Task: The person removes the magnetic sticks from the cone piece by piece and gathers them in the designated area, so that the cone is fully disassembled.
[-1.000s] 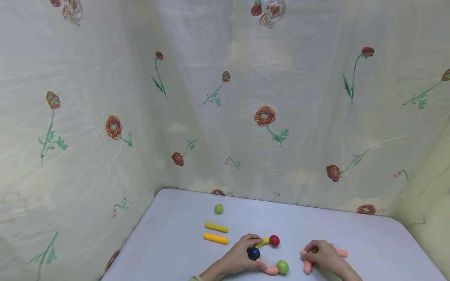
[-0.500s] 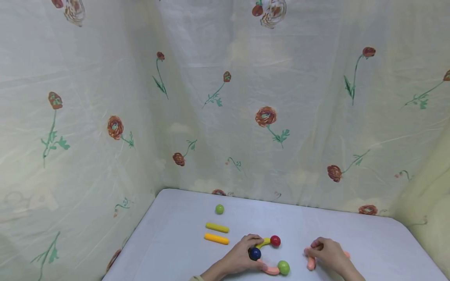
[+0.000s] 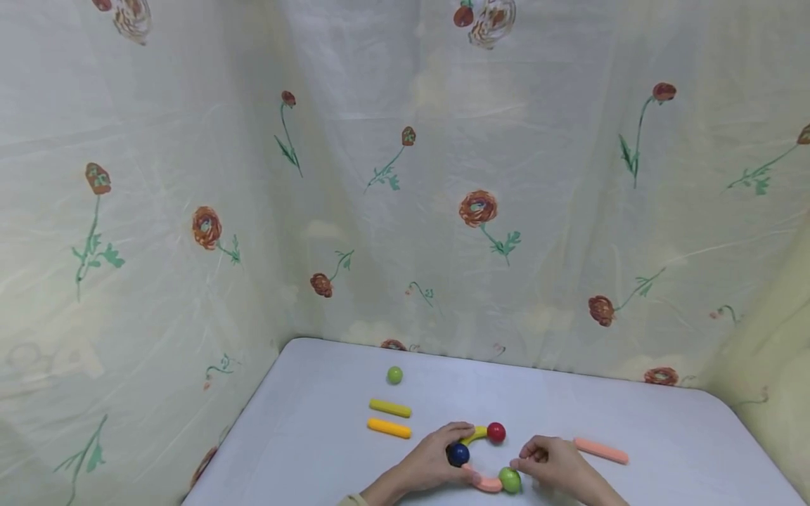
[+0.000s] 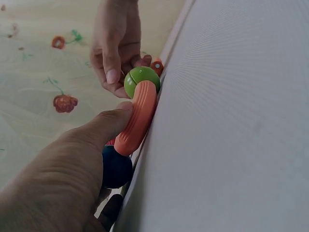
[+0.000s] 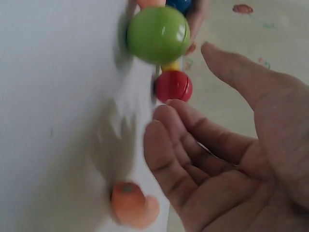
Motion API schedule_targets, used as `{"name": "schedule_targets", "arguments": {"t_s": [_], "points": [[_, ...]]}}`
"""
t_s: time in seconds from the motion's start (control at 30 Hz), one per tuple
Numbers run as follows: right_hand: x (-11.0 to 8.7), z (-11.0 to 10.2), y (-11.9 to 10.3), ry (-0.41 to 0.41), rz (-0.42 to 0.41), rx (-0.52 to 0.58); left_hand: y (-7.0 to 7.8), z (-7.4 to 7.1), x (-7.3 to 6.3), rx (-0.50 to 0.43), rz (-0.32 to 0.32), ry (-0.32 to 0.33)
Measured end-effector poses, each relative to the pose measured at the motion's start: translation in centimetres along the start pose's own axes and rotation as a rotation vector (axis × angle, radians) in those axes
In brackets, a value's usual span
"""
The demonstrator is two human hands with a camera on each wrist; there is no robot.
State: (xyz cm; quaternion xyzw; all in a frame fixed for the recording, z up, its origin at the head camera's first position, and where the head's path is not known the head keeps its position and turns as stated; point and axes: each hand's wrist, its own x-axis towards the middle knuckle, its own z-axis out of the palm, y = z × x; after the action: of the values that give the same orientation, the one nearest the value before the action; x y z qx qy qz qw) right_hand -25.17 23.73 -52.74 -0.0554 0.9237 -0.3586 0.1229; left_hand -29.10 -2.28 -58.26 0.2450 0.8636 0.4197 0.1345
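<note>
One pink stick, clasped and part-hidden by left grip, right grip released.

A pale cloth printed with red-brown flowers on green stems rises behind the far edge of the white bench and beyond its left and right edges. A green ball sits near the far edge, towards the far left corner. Nearer the front lie a yellow stick and an orange stick, parallel and apart. Towards the right edge lies a straight pink stick.
</note>
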Motion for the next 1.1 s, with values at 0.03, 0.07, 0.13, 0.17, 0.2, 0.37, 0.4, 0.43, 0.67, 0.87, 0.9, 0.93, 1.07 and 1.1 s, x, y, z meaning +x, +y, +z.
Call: {"name": "schedule_targets", "arguments": {"t_s": [0.03,0.07,0.13,0.17,0.2,0.37,0.4,0.43,0.67,0.87,0.9,0.93,1.07,1.1], "points": [[0.0,0.2,-0.1,-0.040,-0.029,0.008,0.0,0.0,0.0,-0.001,0.007,-0.002],[0.0,0.4,-0.2,-0.075,-0.052,0.019,0.0,-0.1,0.0,0.000,0.011,-0.003],[0.0,0.8,-0.4,-0.123,-0.092,0.041,-0.1,-0.1,0.0,-0.005,0.015,-0.004],[0.0,0.9,-0.5,-0.136,-0.098,0.051,-0.1,-0.2,0.0,-0.003,0.013,-0.003],[0.0,1.1,-0.6,-0.141,-0.095,0.061,0.0,-0.2,-0.1,-0.002,0.011,-0.001],[0.3,1.4,-0.9,-0.112,-0.032,0.055,1.1,0.2,-0.5,0.020,-0.081,0.026],[0.4,1.4,-0.9,-0.103,-0.031,0.055,1.6,0.4,-0.6,0.030,-0.114,0.041],[0.5,1.4,-0.8,-0.093,-0.039,0.051,2.1,0.6,-0.8,0.047,-0.151,0.060],[1.8,1.5,-0.4,-0.020,-0.093,0.064,5.3,3.0,-2.1,0.176,-0.332,0.260],[2.8,2.0,-0.4,0.064,-0.057,0.053,5.9,4.5,-2.4,0.253,-0.407,0.324],[2.9,2.1,-0.4,0.072,-0.048,0.056,5.9,4.6,-2.3,0.241,-0.415,0.330],[3.0,2.1,-0.4,0.077,-0.041,0.059,5.8,4.7,-2.3,0.221,-0.418,0.338],[3.1,2.3,-0.2,0.082,-0.046,0.073,5.3,4.7,-1.9,0.129,-0.383,0.355],[3.1,2.3,-0.2,0.080,-0.053,0.077,5.1,4.6,-1.8,0.110,-0.365,0.353]]}}
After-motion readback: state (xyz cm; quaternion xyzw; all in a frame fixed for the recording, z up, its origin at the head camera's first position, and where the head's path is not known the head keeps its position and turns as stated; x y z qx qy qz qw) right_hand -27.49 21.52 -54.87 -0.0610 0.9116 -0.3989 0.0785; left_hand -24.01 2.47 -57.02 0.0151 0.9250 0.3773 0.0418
